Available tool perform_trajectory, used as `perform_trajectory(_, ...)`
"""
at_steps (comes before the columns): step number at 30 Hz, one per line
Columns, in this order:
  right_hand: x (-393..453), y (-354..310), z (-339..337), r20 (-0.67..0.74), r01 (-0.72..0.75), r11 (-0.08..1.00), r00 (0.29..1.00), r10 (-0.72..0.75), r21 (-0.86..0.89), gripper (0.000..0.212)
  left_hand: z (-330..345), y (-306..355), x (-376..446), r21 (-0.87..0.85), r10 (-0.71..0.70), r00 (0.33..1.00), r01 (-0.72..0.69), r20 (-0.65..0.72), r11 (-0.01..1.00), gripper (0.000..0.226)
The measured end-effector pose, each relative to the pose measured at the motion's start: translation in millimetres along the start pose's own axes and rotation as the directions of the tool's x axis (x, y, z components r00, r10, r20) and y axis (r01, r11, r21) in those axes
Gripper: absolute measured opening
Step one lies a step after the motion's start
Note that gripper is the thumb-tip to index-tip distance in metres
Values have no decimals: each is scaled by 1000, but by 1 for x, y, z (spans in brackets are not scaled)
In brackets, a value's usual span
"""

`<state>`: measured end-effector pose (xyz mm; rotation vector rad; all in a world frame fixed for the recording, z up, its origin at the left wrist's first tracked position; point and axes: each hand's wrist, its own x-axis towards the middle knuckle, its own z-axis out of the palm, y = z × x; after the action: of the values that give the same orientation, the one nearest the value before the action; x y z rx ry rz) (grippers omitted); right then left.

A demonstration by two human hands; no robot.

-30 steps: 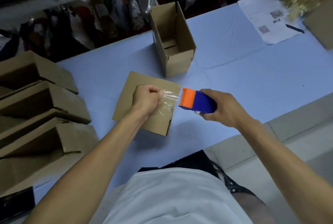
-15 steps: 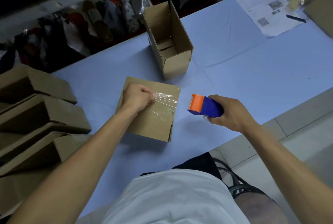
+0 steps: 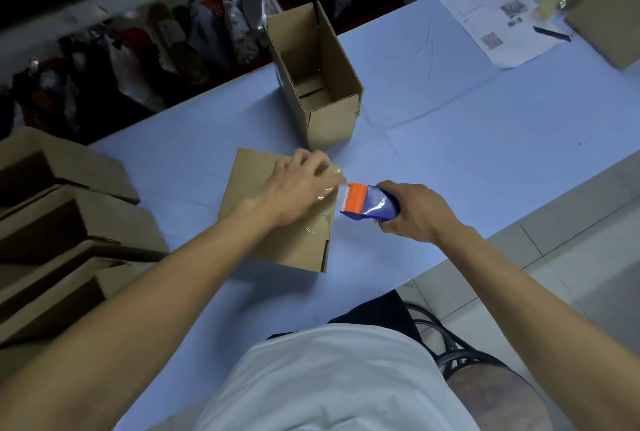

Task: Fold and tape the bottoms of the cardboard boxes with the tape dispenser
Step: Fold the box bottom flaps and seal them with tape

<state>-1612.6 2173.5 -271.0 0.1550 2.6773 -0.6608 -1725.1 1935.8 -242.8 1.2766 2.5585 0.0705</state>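
On the blue counter (image 3: 485,160) the flat box (image 3: 277,243) is pressed by the open left hand (image 3: 298,188), while just to its right the tape dispenser (image 3: 367,202) is gripped by the right hand (image 3: 419,212), its orange mouth turned toward the box edge.

Dispenser (image 3: 369,202) orange at the front, blue behind; boxes (image 3: 282,219) plain brown cardboard; desk (image 3: 467,139) pale blue; tape (image 3: 329,188) clear and glossy; paper (image 3: 498,22) white with black printed codes; shirt (image 3: 332,378) white.
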Motion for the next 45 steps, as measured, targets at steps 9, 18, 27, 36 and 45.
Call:
perform_trajectory(9, 3, -11, 8, 318, -427, 866, 885, 341, 260, 50, 25, 12, -7, -161, -30, 995, 45, 100, 986, 19)
perform_trajectory(18, 7, -6, 14, -169, -30, 993, 984, 49, 113, 55, 41, 60, -44, -333, -343, 869, 225, -356, 916, 24)
perform_trajectory(27, 26, -42, 10, -81, 148, 988, 985, -150, -32, 55, 54, 94, -60, -424, -702, 651, 570, -289, 703, 42)
perform_trajectory(36, 43, -73, -10, 242, 433, 901, 872, -426, 24, 83, 42, 107, -92, -586, -911, 411, 729, -36, 353, 73)
perform_trajectory(45, -7, -92, -52, 164, 250, 918, 937, -310, 309, 52, -36, 68, -130, -862, -831, 556, 418, -8, 288, 34)
